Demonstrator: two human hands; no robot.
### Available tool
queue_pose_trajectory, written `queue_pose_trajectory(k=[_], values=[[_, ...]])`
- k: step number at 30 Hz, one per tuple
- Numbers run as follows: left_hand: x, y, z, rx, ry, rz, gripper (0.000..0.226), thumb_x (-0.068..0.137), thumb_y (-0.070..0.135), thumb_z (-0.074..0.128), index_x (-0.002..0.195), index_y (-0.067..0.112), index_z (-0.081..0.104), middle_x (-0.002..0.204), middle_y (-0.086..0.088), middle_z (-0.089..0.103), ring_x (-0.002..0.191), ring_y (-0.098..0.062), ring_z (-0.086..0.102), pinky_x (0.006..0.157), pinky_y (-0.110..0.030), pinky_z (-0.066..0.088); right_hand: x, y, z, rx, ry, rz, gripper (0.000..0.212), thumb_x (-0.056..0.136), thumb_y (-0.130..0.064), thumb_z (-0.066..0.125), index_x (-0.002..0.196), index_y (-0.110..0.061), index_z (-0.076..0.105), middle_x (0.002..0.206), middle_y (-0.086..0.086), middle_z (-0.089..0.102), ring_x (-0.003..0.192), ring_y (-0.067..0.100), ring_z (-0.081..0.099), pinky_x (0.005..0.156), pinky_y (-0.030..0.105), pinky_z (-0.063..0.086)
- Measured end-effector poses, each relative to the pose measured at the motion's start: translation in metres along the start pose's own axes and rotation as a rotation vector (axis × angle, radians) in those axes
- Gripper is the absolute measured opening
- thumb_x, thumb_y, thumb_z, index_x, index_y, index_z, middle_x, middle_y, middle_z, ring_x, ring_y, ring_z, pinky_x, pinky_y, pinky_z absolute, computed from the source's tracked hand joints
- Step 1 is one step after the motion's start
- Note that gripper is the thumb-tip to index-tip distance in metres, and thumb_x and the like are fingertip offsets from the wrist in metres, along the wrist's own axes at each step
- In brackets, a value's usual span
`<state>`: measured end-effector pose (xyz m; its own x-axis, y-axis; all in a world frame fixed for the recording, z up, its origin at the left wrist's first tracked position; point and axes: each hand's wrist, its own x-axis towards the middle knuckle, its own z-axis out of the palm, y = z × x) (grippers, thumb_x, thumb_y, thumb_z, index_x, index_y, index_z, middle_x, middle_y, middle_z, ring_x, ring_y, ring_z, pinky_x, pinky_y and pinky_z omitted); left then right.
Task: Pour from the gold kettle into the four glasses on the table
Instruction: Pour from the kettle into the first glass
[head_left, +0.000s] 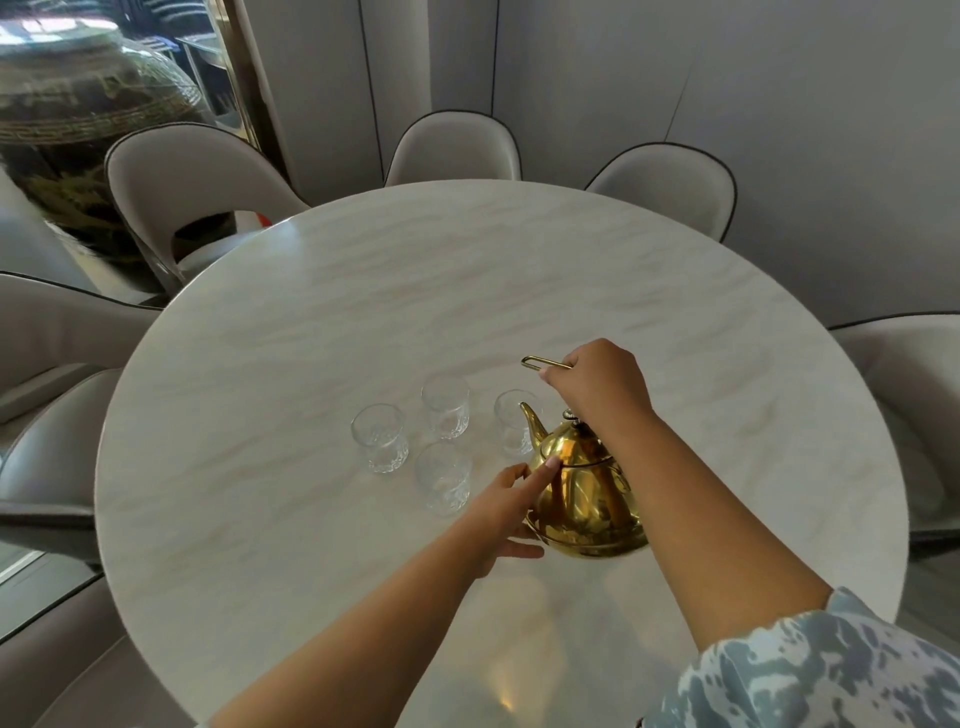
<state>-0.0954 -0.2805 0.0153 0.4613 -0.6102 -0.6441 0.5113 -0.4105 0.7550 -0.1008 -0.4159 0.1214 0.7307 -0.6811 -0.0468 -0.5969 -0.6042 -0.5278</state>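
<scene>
The gold kettle is at the middle of the round white table, its spout pointing up and left toward the glasses. My right hand is closed around the kettle's thin wire handle above the lid. My left hand rests against the kettle's left side, one finger up near the lid rim and others under its base. Several clear empty glasses stand just left of the kettle: a left glass, a far glass, a near glass and a right glass partly behind the spout.
Pale upholstered chairs ring the table, such as one at the far middle and one at the far left. A large dark vase stands at the back left. A grey wall lies behind.
</scene>
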Motion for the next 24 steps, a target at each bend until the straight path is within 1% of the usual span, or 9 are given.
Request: queue_pose_trajectory(k=[6, 8, 10, 11, 14, 16, 18, 21, 24], values=[[-0.001, 0.002, 0.004, -0.073, 0.017, 0.039, 0.082, 0.081, 0.056, 0.066, 0.15, 0.044, 0.024, 0.114, -0.001, 0.059, 0.113, -0.027, 0.06, 0.085, -0.044, 0.059, -0.004, 0.004, -0.002, 0.031, -0.007, -0.033, 0.036, 0.091, -0.031, 0.062, 0.071, -0.001, 0.063, 0.056, 0.005, 0.054, 0.054, 0.022, 0.051, 0.046, 0.023, 0.032], [-0.003, 0.002, 0.005, -0.042, 0.021, 0.076, 0.075, 0.085, 0.054, 0.063, 0.147, 0.052, 0.021, 0.107, 0.003, 0.061, 0.108, -0.023, 0.06, 0.085, -0.043, 0.058, -0.007, 0.005, -0.004, 0.033, -0.007, -0.072, 0.03, 0.093, -0.03, 0.06, 0.1, -0.005, 0.074, 0.084, 0.009, 0.072, 0.079, 0.025, 0.066, 0.061, 0.025, 0.048], [-0.004, 0.003, 0.005, -0.011, 0.023, 0.091, 0.069, 0.087, 0.053, 0.061, 0.145, 0.055, 0.024, 0.118, -0.001, 0.063, 0.114, -0.023, 0.059, 0.09, -0.045, 0.057, -0.012, 0.006, -0.006, 0.051, 0.017, -0.11, 0.035, 0.095, -0.028, 0.058, 0.126, -0.013, 0.067, 0.124, 0.007, 0.069, 0.108, 0.025, 0.066, 0.086, 0.03, 0.052], [-0.006, 0.004, 0.004, 0.0, 0.026, 0.092, 0.067, 0.087, 0.052, 0.061, 0.144, 0.055, 0.027, 0.125, -0.004, 0.062, 0.117, -0.024, 0.058, 0.092, -0.046, 0.056, -0.013, 0.006, -0.007, 0.064, 0.023, -0.131, 0.036, 0.096, -0.027, 0.057, 0.13, -0.016, 0.064, 0.132, 0.005, 0.064, 0.11, 0.023, 0.066, 0.09, 0.03, 0.051], [-0.008, 0.004, 0.004, 0.003, 0.031, 0.089, 0.061, 0.087, 0.051, 0.062, 0.142, 0.054, 0.034, 0.131, -0.006, 0.06, 0.118, -0.024, 0.057, 0.094, -0.048, 0.054, -0.014, 0.01, -0.008, 0.077, 0.037, -0.176, 0.034, 0.097, -0.026, 0.057, 0.129, -0.021, 0.065, 0.135, 0.003, 0.062, 0.071, 0.011, 0.062, 0.085, 0.028, 0.053], [-0.009, 0.004, 0.005, -0.005, 0.036, 0.088, 0.058, 0.088, 0.049, 0.062, 0.141, 0.054, 0.036, 0.128, -0.005, 0.059, 0.114, -0.023, 0.056, 0.094, -0.048, 0.054, -0.015, 0.012, -0.007, 0.076, 0.038, -0.182, 0.033, 0.096, -0.026, 0.057, 0.128, -0.021, 0.066, 0.134, 0.002, 0.062, 0.062, 0.007, 0.056, 0.083, 0.028, 0.054], [-0.01, 0.005, 0.007, -0.014, 0.046, 0.086, 0.057, 0.089, 0.047, 0.061, 0.14, 0.053, 0.037, 0.124, -0.005, 0.059, 0.111, -0.022, 0.056, 0.093, -0.048, 0.055, -0.016, 0.012, -0.008, 0.081, 0.029, -0.178, 0.033, 0.096, -0.026, 0.058, 0.128, -0.021, 0.066, 0.134, 0.002, 0.062, 0.081, 0.017, 0.067, 0.087, 0.03, 0.054], [-0.011, 0.005, 0.011, -0.021, 0.047, 0.074, 0.058, 0.09, 0.048, 0.06, 0.143, 0.051, 0.036, 0.123, -0.006, 0.059, 0.115, -0.026, 0.058, 0.094, -0.049, 0.054, -0.013, 0.011, -0.008, 0.069, 0.024, -0.175, 0.032, 0.096, -0.025, 0.059, 0.126, -0.019, 0.067, 0.131, 0.003, 0.065, 0.116, 0.021, 0.063, 0.094, 0.03, 0.05], [-0.012, 0.006, 0.013, -0.028, 0.046, 0.06, 0.058, 0.091, 0.048, 0.059, 0.144, 0.05, 0.035, 0.124, -0.006, 0.057, 0.119, -0.029, 0.057, 0.094, -0.049, 0.054, -0.009, 0.01, -0.008, 0.054, 0.027, -0.17, 0.03, 0.095, -0.025, 0.06, 0.122, -0.018, 0.07, 0.125, 0.003, 0.069, 0.115, 0.02, 0.063, 0.091, 0.028, 0.05]])
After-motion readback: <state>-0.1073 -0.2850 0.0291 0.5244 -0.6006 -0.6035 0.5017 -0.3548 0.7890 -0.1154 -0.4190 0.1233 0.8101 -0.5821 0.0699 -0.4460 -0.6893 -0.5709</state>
